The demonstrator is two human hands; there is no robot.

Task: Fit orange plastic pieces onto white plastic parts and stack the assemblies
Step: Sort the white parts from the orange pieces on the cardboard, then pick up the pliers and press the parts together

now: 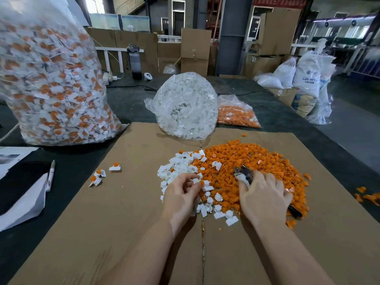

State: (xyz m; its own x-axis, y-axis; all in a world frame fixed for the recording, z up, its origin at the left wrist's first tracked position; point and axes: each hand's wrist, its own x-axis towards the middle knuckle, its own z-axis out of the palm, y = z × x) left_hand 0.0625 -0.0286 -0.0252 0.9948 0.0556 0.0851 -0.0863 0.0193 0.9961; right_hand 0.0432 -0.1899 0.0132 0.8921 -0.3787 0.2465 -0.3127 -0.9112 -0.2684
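Pinching: left hand [183, 192] fingertips clamp white part [196, 180]
Right hand [265, 194]: fingers curled round pliers [244, 174]
Risk: part slips into orange pieces [246, 161] beneath fingertips

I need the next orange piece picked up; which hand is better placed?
Probably the right hand: it rests on the orange pile, though it holds a small dark tool. The left hand already pinches a white part.

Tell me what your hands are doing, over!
Left hand pinches a white part. Right hand grips a tool over the orange pile. Nothing blocking.
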